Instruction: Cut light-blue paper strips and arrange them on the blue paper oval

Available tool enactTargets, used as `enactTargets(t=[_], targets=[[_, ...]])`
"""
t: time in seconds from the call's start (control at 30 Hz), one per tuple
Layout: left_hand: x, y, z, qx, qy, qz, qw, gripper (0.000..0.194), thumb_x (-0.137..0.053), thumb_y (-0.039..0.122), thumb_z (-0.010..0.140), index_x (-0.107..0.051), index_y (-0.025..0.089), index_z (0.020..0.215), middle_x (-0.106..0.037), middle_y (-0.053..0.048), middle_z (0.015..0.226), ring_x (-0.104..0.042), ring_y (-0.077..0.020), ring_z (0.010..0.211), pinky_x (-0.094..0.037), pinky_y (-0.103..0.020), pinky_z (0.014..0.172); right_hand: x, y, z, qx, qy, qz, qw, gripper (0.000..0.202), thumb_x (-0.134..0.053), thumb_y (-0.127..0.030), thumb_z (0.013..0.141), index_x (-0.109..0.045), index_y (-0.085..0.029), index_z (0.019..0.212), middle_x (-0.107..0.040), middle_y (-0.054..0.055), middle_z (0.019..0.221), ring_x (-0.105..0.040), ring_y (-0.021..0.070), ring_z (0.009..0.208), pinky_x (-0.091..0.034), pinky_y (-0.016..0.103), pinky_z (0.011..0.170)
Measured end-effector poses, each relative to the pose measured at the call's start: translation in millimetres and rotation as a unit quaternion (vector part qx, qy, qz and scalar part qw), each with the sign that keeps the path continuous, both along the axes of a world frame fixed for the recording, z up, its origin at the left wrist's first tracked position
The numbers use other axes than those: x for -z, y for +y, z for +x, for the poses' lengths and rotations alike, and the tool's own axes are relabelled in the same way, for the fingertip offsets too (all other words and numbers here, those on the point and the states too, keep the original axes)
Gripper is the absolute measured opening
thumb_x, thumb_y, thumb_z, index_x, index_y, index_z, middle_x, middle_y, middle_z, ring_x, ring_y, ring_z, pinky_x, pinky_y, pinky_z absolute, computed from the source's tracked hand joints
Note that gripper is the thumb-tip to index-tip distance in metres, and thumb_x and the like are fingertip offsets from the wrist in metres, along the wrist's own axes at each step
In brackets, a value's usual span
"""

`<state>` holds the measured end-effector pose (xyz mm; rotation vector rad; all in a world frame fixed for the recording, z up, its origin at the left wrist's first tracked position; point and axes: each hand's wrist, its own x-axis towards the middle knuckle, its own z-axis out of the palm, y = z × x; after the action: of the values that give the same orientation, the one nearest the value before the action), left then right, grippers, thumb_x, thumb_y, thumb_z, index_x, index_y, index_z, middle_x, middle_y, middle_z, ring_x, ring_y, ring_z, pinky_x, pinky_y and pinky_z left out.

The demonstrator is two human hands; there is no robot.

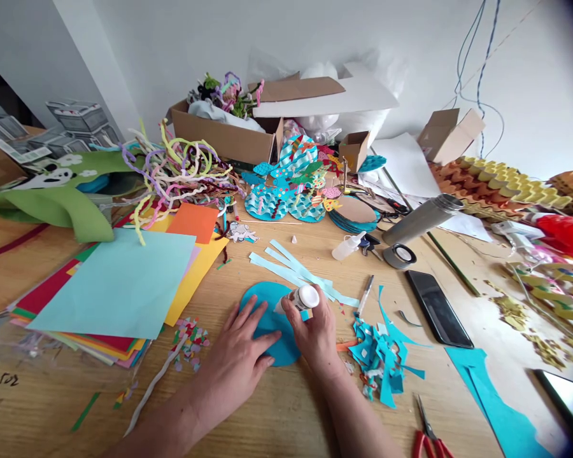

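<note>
On a wooden table [286, 407] crowded with craft supplies, a person's two bare hands work over a blue paper disc [267, 321] lying flat near the front edge. The left hand [236, 356] rests palm down on the disc's left part, fingers spread and pressing it to the wood. The right hand [318, 337] is curled around a small white glue bottle [302, 299], fingers wrapped tightly about its body, with the bottle tilted so its tip points down and left onto the disc's upper right part.

Just beyond the disc lie pale blue paper strips [298, 270], fanned loosely. To the right of the right hand sits a heap of blue paper scraps [382, 356], with a pen [365, 296] just above it and a black phone [438, 307] farther right. Red-handled scissors [427, 436] lie at the front right edge. To the left, a stack of coloured paper [119, 289] has a pale blue sheet on top, and small confetti bits [191, 334] lie between the stack and the left hand. Farther back are a tangle of pipe cleaners [176, 168], a cardboard box [224, 137] and finished blue paper decorations [291, 191].
</note>
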<state>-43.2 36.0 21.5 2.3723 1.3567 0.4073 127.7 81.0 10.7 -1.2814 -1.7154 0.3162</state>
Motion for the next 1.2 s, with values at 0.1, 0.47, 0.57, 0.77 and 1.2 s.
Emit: enactTargets(t=[0.1,0.47,0.57,0.77,1.2], targets=[[0.5,0.2,0.2,0.000,0.002,-0.006,1.000,0.032,-0.062,0.031,0.083,-0.064,0.033,0.115,-0.039,-0.007,0.148,-0.026,-0.0325,0.139,-0.028,-0.057,0.110,-0.8,-0.7,0.4,0.002,0.006,-0.002,1.000,0.012,-0.060,-0.027,0.086,-0.050,-0.020,0.085,-0.055,0.001,0.075,-0.052,0.0150,0.066,-0.044,0.027,0.061],[1.7,0.5,-0.1,0.002,0.002,-0.001,1.000,0.031,-0.062,0.031,0.084,-0.064,0.032,0.114,-0.039,-0.007,0.148,-0.025,-0.0315,0.140,-0.028,-0.056,0.111,-0.2,-1.3,0.8,0.004,0.001,-0.008,1.000,0.012,-0.060,-0.027,0.085,-0.051,-0.020,0.085,-0.055,0.001,0.075,-0.052,0.0156,0.066,-0.044,0.028,0.061],[1.4,0.7,0.2,-0.001,0.003,-0.003,1.000,0.033,-0.063,0.031,0.083,-0.064,0.032,0.116,-0.039,-0.007,0.148,-0.025,-0.0317,0.140,-0.028,-0.056,0.111,0.3,-0.9,1.0,0.001,-0.003,-0.006,1.000,0.012,-0.060,-0.028,0.086,-0.050,-0.020,0.086,-0.055,0.001,0.075,-0.052,0.0157,0.067,-0.045,0.028,0.062],[1.8,-0.2,-0.1,-0.005,-0.007,0.009,1.000,0.033,-0.062,0.032,0.083,-0.063,0.034,0.117,-0.039,-0.004,0.148,-0.026,-0.0306,0.139,-0.027,-0.056,0.112,-0.1,0.1,1.3,0.002,-0.001,-0.007,1.000,0.013,-0.060,-0.028,0.085,-0.050,-0.021,0.085,-0.055,0.001,0.075,-0.053,0.0156,0.066,-0.045,0.028,0.062],[-0.3,1.3,-0.1,0.001,-0.005,-0.002,1.000,0.033,-0.063,0.031,0.083,-0.064,0.034,0.116,-0.040,-0.005,0.147,-0.026,-0.0319,0.139,-0.029,-0.057,0.110,-5.5,-0.8,1.5,0.014,0.041,-0.040,0.998,0.012,-0.059,-0.029,0.084,-0.052,-0.020,0.083,-0.058,0.001,0.074,-0.055,0.0153,0.065,-0.045,0.028,0.060]])
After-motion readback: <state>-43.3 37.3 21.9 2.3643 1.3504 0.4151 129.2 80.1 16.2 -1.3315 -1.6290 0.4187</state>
